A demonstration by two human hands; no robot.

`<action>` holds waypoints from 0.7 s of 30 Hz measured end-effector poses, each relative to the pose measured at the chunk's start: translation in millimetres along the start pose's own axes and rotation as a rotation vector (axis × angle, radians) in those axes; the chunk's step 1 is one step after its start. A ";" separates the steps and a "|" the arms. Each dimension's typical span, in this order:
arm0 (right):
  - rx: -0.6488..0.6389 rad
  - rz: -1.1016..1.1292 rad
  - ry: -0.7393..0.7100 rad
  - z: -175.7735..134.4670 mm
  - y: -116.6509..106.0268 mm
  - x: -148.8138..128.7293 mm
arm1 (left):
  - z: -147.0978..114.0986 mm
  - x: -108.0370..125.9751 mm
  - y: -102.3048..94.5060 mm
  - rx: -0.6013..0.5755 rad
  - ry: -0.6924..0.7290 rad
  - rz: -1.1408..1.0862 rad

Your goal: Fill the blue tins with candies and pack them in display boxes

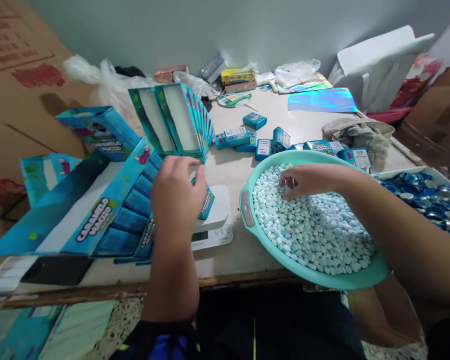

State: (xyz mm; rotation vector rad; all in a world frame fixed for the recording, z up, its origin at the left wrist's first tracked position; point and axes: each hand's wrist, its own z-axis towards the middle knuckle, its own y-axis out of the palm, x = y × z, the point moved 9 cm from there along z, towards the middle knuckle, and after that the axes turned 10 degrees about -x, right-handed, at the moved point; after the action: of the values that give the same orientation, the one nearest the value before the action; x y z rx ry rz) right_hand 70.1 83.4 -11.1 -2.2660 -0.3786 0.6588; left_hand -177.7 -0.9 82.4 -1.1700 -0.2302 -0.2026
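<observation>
My left hand [178, 195] is closed around a small blue candy box [207, 204] standing on a white kitchen scale [220, 212]; part of the box is hidden behind my fingers. To its left, an open blue display box [93, 220] marked "Caramelo Macizo" holds a row of small blue boxes. My right hand [303, 180] reaches into a turquoise basin [285, 262] full of pale blue and white candies [315, 240]. Its fingers are curled and touch the candies at the far left; what they pinch, if anything, is too small to make out.
Stacked display boxes [183, 117] stand behind the scale. Several small candy boxes [264, 149] lie behind the basin. At right are a tray of blue-and-silver lids [420, 195] and a grey cloth [360, 135]. A dark phone [56, 270] lies at the front left edge.
</observation>
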 end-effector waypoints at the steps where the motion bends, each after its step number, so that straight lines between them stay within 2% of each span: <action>1: -0.004 -0.019 -0.005 0.7 2.0 0.2 | -6.6 21.9 5.9 -0.003 0.123 -0.043; 2: -0.007 -0.033 -0.012 1.7 4.1 1.2 | -14.3 45.5 17.5 -0.064 0.256 -0.098; 5: -0.013 -0.047 -0.029 5.1 8.1 7.0 | -48.1 111.0 70.3 -0.471 0.629 -0.165; 7: -0.021 -0.043 -0.024 6.6 9.4 10.8 | -64.7 129.8 91.3 -0.604 0.713 -0.117; 10: -0.015 -0.037 -0.012 5.4 9.6 10.9 | -72.4 134.3 100.7 -0.637 0.702 -0.106; 16: 0.002 -0.007 -0.019 1.9 11.2 4.3 | -72.0 131.4 103.3 -0.666 0.705 -0.207; 21: 0.020 -0.059 -0.039 3.5 13.8 4.0 | -71.7 132.5 101.0 -0.639 0.717 -0.228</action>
State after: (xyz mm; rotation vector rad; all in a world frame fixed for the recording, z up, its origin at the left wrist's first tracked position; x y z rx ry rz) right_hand 72.5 77.7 -24.6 -2.2173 -0.4535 0.6740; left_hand -17.6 -34.2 3.9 -1.6156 0.3667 -0.9254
